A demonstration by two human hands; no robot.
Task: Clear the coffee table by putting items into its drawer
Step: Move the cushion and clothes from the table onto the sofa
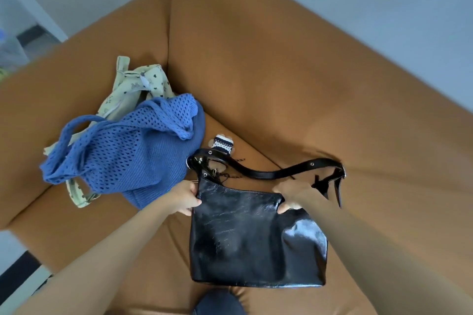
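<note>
A glossy black leather shoulder bag (245,240) hangs over the seat of an orange-brown sofa (256,79). My left hand (185,198) grips the bag's top left corner, thumb on the front. My right hand (291,195) grips the top edge near the right side, fingers curled over the rim. The bag's black strap (268,174) arcs behind my hands, and a small plush charm with a navy and white band (222,144) dangles at its left ring. No coffee table or drawer is in view.
A blue knitted mesh bag (128,151) lies on the sofa seat to the left, on top of a pale yellow patterned cloth bag (138,84). The sofa's armrest rises at the left. A grey wall stands behind.
</note>
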